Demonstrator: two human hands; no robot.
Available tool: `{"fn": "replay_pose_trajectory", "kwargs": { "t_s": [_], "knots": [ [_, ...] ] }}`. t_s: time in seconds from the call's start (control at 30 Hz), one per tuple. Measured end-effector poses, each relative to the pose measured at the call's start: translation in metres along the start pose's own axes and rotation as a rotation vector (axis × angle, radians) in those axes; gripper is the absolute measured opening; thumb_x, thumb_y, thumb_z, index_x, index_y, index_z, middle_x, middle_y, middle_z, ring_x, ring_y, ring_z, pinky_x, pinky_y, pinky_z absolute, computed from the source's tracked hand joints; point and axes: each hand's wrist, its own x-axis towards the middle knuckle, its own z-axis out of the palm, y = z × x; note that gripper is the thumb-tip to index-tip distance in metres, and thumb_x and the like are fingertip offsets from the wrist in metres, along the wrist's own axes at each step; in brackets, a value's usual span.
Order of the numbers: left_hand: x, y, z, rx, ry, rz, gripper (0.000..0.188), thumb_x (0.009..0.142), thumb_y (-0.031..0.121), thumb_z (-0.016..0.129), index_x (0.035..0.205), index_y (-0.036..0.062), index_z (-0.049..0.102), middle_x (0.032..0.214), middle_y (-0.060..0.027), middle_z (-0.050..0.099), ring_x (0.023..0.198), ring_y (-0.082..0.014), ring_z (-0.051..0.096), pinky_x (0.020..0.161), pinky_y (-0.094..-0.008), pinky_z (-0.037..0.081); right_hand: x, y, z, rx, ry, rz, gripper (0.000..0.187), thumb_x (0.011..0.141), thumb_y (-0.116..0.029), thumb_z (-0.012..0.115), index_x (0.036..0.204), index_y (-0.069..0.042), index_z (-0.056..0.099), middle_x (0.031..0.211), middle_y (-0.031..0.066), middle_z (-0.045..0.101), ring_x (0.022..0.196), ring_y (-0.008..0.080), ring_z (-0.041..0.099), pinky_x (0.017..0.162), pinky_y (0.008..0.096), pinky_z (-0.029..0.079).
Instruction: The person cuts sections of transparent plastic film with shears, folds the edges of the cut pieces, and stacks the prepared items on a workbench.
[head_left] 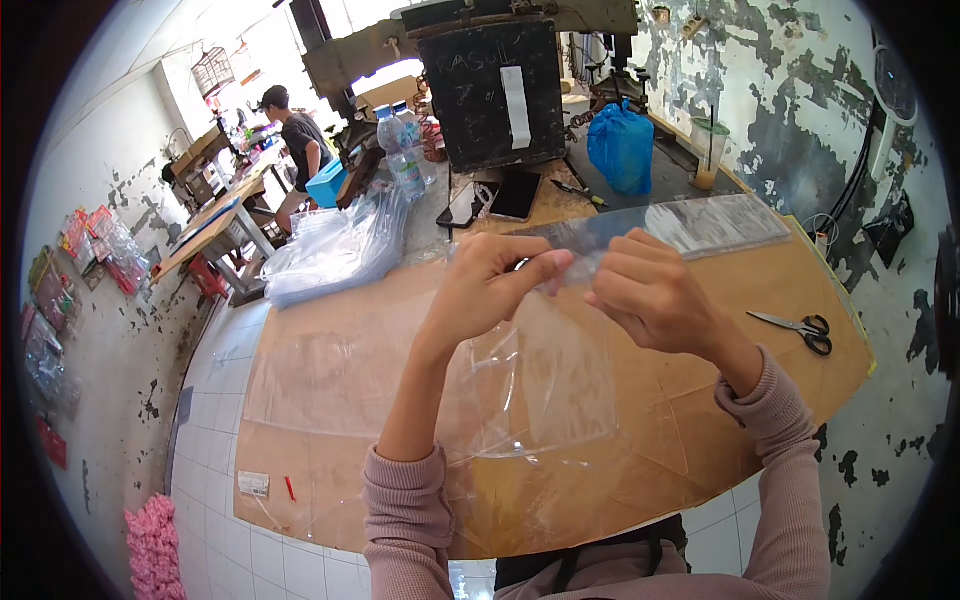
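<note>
My left hand (495, 285) is raised over the middle of the table, thumb and fingers pinched on the upper edge of a clear plastic sheet (545, 395). Close beside it, my right hand (655, 295) is closed with the fingers curled in, apparently on the same edge; its grip is partly hidden. The sheet hangs below the hands, its lower part resting on the brown-covered table (700, 440). More clear plastic (330, 375) lies flat to the left. A stack of clear plastic sheets (720, 225) lies beyond my right hand.
Black-handled scissors (805, 328) lie at the right. A pile of clear plastic bags (340, 250) is at the back left, near water bottles (405, 150). Behind stand a dark machine (490, 100), phones (515, 195) and a blue bag (620, 150). Another person (300, 140) is farther back.
</note>
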Motion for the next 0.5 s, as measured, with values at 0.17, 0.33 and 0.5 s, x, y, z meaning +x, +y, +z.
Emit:
{"fn": "replay_pose_trajectory", "kwargs": {
  "t_s": [0.17, 0.33, 0.5],
  "knots": [
    [0.011, -0.068, -0.037, -0.028, 0.537, -0.025, 0.034, 0.086, 0.026, 0.056, 0.060, 0.0049, 0.060, 0.046, 0.0030, 0.046, 0.038, -0.0027, 0.037, 0.038, -0.0203, 0.026, -0.032, -0.050, 0.015, 0.355, -0.160, -0.243, 0.013, 0.076, -0.008, 0.058, 0.071, -0.003, 0.047, 0.066, 0.0069, 0.045, 0.064, 0.0219, 0.049, 0.057, 0.0333, 0.042],
    [0.023, -0.086, 0.002, 0.278, 0.542, 0.009, 0.039, 0.085, 0.029, 0.055, 0.057, 0.0027, 0.057, 0.044, 0.0027, 0.043, 0.041, -0.0043, 0.037, 0.040, -0.0234, 0.026, -0.069, -0.118, 0.034, 0.792, -0.527, -0.275, 0.012, 0.077, -0.014, 0.053, 0.079, -0.003, 0.047, 0.071, 0.0095, 0.049, 0.071, 0.0249, 0.055, 0.059, 0.0325, 0.043],
    [0.017, -0.083, -0.001, 0.165, 0.491, -0.075, 0.041, 0.084, 0.031, 0.055, 0.056, 0.0010, 0.055, 0.043, 0.0015, 0.038, 0.044, -0.0049, 0.035, 0.043, -0.0252, 0.028, -0.051, -0.056, 0.015, 0.742, -1.200, -0.048, 0.023, 0.083, -0.028, 0.057, 0.084, -0.005, 0.054, 0.078, 0.0058, 0.054, 0.074, 0.0212, 0.055, 0.060, 0.0326, 0.043]
  ]
}}
